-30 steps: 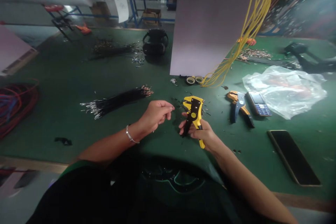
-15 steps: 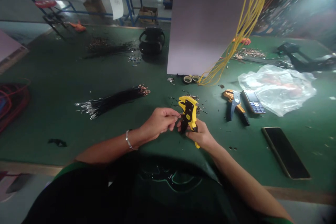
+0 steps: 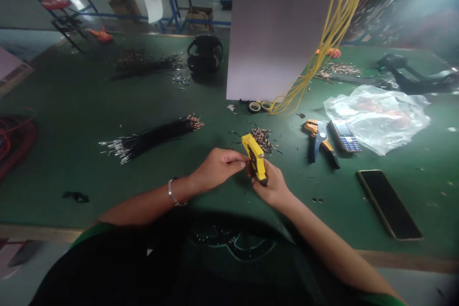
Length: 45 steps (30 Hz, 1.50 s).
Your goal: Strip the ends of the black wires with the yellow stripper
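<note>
My right hand (image 3: 273,185) is wrapped round the handles of a yellow-and-black wire stripper (image 3: 255,149), its head tilted up and to the left. My left hand (image 3: 222,167) is closed in a pinch right beside the tool's jaws; what lies between thumb and forefinger is too small to make out. Just beyond the stripper is a heap of short copper-tipped offcuts (image 3: 263,137). To the left, a bundle of black wires (image 3: 158,135) lies on the green table (image 3: 186,239), with silvery ends at the left and bare copper ends at the right.
A second, blue-and-orange stripper (image 3: 320,141), a keypad phone (image 3: 345,136), a smartphone (image 3: 390,205) and a clear plastic bag (image 3: 387,112) lie on the right. Yellow wires (image 3: 322,57) hang before a pale panel (image 3: 272,33). Tape rolls (image 3: 255,106) sit below it. Red cables (image 3: 17,138) lie far left.
My right hand has turned the yellow stripper, so its top edge now faces me and its side is less visible. My left hand stays in its pinch beside it. The view has shifted slightly.
</note>
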Motion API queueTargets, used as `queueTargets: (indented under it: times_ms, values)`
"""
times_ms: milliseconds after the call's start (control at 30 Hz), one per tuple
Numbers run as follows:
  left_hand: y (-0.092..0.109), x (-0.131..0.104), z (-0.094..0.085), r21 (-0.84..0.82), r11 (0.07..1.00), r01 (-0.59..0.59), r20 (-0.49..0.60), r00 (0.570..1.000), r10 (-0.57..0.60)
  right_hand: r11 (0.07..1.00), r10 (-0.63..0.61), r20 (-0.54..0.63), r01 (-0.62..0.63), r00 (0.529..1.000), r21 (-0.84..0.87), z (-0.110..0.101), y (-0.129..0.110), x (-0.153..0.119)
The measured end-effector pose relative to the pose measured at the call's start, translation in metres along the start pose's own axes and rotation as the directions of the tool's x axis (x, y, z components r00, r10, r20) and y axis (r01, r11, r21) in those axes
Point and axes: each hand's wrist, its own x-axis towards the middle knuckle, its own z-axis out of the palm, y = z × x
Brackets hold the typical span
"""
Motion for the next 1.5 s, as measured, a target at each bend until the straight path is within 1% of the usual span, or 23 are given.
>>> queueTargets:
  times_ms: [67,167,233,333,567,733,933,1100,1200,1300,1500]
  values:
    - [0.0,0.0,-0.002,0.011,1.0,-0.025,0.028,0.999,0.025,0.991,-0.071,-0.034,0.067,0.997,-0.115,0.002,0.001,-0.002]
    - [0.002,0.0,-0.005,0.093,0.996,-0.016,0.048,0.999,0.011,0.957,-0.183,-0.081,0.158,0.98,-0.243,0.005,0.003,-0.004]
    - [0.004,-0.001,-0.006,0.131,0.991,-0.023,0.068,0.998,0.014,0.932,-0.243,-0.106,0.202,0.964,-0.302,0.006,0.003,-0.004]
    - [0.004,-0.003,-0.007,0.122,0.992,-0.018,0.088,0.996,0.007,0.905,-0.291,-0.124,0.231,0.949,-0.358,0.007,0.004,-0.005]
    - [0.002,-0.002,-0.011,0.152,0.988,-0.035,0.11,0.994,0.019,0.911,-0.276,-0.08,0.233,0.958,-0.341,0.007,0.006,-0.007]
    - [0.001,-0.001,-0.012,0.202,0.976,-0.079,0.071,0.995,0.066,0.902,-0.293,-0.107,0.238,0.95,-0.359,0.006,0.005,-0.006]
    - [-0.003,-0.003,-0.012,0.212,0.974,-0.083,0.045,0.996,0.075,0.891,-0.308,-0.088,0.254,0.947,-0.377,0.004,0.002,-0.004]
    - [-0.003,-0.004,-0.012,0.207,0.975,-0.08,0.031,0.997,0.076,0.886,-0.3,-0.089,0.243,0.95,-0.395,0.007,0.004,-0.007]
    - [-0.001,-0.004,-0.013,0.217,0.974,-0.067,0.042,0.997,0.06,0.891,-0.277,-0.08,0.225,0.958,-0.394,0.009,0.004,-0.009]
    - [0.0,-0.004,-0.012,0.218,0.975,-0.042,0.047,0.998,0.032,0.89,-0.286,-0.074,0.237,0.955,-0.389,0.009,0.003,-0.009]
    - [-0.004,-0.002,-0.011,0.111,0.994,0.006,0.075,0.997,-0.014,0.894,-0.297,-0.077,0.249,0.952,-0.373,0.01,0.003,-0.008]
